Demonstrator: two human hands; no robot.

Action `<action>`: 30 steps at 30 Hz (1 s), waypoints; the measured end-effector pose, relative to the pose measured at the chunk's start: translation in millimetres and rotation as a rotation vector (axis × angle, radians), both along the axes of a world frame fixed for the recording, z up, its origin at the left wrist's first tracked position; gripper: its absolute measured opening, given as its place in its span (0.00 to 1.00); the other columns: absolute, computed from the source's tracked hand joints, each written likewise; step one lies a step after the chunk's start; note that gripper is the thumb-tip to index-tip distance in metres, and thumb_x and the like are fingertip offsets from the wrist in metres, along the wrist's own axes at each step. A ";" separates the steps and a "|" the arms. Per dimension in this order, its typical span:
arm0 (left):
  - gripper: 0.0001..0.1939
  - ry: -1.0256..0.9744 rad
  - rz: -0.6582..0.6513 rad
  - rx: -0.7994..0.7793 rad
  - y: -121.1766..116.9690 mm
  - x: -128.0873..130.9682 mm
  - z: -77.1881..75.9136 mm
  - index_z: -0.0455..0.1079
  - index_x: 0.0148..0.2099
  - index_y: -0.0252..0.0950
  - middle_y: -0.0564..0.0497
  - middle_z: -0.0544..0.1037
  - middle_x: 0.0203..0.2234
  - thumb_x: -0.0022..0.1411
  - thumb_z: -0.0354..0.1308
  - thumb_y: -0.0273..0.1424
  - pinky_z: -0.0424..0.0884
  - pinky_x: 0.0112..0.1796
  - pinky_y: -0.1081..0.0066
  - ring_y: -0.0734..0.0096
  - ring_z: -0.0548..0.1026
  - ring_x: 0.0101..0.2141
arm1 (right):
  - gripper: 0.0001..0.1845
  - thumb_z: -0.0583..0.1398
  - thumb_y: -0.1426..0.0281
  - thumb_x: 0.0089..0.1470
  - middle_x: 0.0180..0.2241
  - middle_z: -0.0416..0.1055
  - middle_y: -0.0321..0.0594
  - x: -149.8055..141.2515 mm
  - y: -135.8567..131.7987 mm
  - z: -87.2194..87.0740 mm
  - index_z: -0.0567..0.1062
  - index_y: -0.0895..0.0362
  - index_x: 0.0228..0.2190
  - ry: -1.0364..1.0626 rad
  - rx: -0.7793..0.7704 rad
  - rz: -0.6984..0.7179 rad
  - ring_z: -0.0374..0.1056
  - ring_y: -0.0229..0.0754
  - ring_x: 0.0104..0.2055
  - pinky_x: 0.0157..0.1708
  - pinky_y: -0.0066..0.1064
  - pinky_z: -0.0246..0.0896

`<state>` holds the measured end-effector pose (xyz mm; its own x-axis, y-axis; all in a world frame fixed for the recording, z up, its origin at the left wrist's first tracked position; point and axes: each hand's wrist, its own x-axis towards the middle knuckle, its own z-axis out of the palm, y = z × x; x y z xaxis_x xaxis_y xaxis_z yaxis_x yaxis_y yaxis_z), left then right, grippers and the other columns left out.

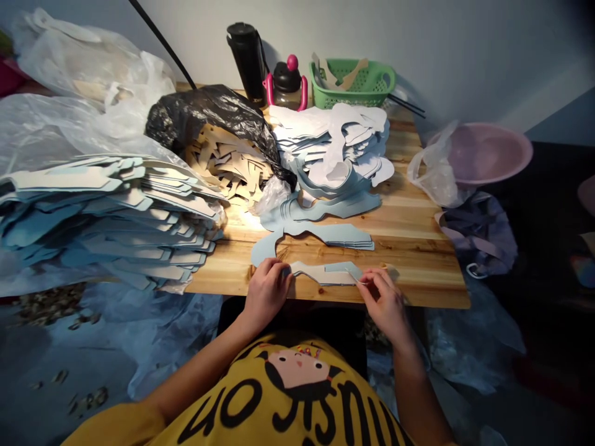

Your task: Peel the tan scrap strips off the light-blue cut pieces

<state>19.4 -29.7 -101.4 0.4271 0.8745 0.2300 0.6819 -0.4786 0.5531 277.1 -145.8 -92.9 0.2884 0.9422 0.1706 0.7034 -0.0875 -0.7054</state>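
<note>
A flat cut-out piece (pixel 344 270), light blue with a whitish layer over much of it, lies at the table's front edge between my hands. My left hand (pixel 268 288) is closed, pinching its left end. Fingers of my right hand (pixel 385 303) are pinched at the piece's right end on a thin white strip, whose far part they hide. Just behind lies a small stack of light blue cut-outs (pixel 348 235), with a curved end reaching left. More curved blue cut-outs (pixel 334 207) overlap farther back.
Left, blue-and-cream cut-outs (pixel 106 229) are piled high. A black plastic bag (pixel 214 102) holds tan strips (pixel 232 161). White cut-outs (pixel 334 133), a green basket (pixel 353 98), a black tumbler (pixel 246 62) and a pink-handled bottle (pixel 287 83) stand behind. A pink basin (pixel 493 152) is right.
</note>
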 end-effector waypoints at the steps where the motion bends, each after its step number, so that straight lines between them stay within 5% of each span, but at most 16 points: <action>1: 0.04 0.003 -0.004 -0.022 0.9 0.0 1.2 0.70 0.42 0.38 0.47 0.74 0.39 0.64 0.56 0.29 0.73 0.42 0.66 0.64 0.75 0.39 | 0.04 0.56 0.67 0.62 0.42 0.71 0.45 2.2 -0.5 1.3 0.71 0.52 0.35 0.056 -0.019 0.041 0.71 0.46 0.45 0.42 0.36 0.70; 7: 0.07 0.019 -0.018 -0.074 2.6 1.1 4.3 0.69 0.45 0.38 0.46 0.73 0.42 0.63 0.57 0.29 0.73 0.43 0.65 0.63 0.75 0.41 | 0.03 0.58 0.69 0.61 0.52 0.70 0.47 6.0 -7.0 22.5 0.71 0.52 0.33 0.272 -0.138 0.343 0.63 0.52 0.62 0.55 0.44 0.66; 13: 0.13 0.022 -0.096 -0.003 -1.3 0.6 4.0 0.70 0.52 0.39 0.45 0.72 0.44 0.65 0.56 0.28 0.71 0.44 0.66 0.64 0.74 0.43 | 0.04 0.61 0.70 0.59 0.55 0.68 0.46 -1.5 -5.5 39.8 0.73 0.54 0.31 0.324 -0.225 0.588 0.47 0.55 0.71 0.68 0.55 0.41; 19: 0.07 0.049 -0.109 0.087 -4.4 0.7 -0.7 0.72 0.45 0.37 0.45 0.76 0.42 0.68 0.53 0.28 0.71 0.44 0.66 0.63 0.74 0.42 | 0.03 0.62 0.70 0.59 0.58 0.65 0.44 -2.6 -0.1 37.4 0.77 0.55 0.32 0.314 -0.330 0.750 0.40 0.55 0.72 0.68 0.57 0.15; 23: 0.13 0.105 -0.124 0.100 -2.7 5.6 -1.6 0.70 0.53 0.37 0.43 0.75 0.43 0.67 0.54 0.26 0.71 0.44 0.64 0.60 0.73 0.43 | 0.04 0.63 0.69 0.58 0.62 0.63 0.41 0.9 1.1 36.2 0.80 0.52 0.32 0.300 -0.391 0.895 0.32 0.58 0.73 0.63 0.61 0.05; 27: 0.11 0.055 -0.170 0.067 -2.0 4.3 -0.1 0.73 0.49 0.40 0.44 0.75 0.43 0.67 0.53 0.26 0.71 0.43 0.63 0.61 0.73 0.42 | 0.04 0.64 0.68 0.57 0.59 0.67 0.41 4.4 -2.1 34.6 0.79 0.52 0.29 0.374 -0.350 0.843 0.39 0.57 0.72 0.65 0.59 0.09; 30: 0.09 -0.152 -0.227 -0.114 -0.2 -5.3 6.3 0.73 0.47 0.38 0.44 0.74 0.43 0.65 0.57 0.28 0.72 0.43 0.65 0.64 0.74 0.42 | 0.06 0.62 0.67 0.59 0.52 0.71 0.44 3.7 -5.8 32.6 0.74 0.54 0.30 0.520 -0.226 0.593 0.53 0.54 0.68 0.69 0.55 0.33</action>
<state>14.0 -29.8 -95.2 0.5829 0.7843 0.2126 0.4696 -0.5386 0.6995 280.8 -151.6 -60.3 -0.2789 0.9585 -0.0598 0.2653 0.0170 -0.9640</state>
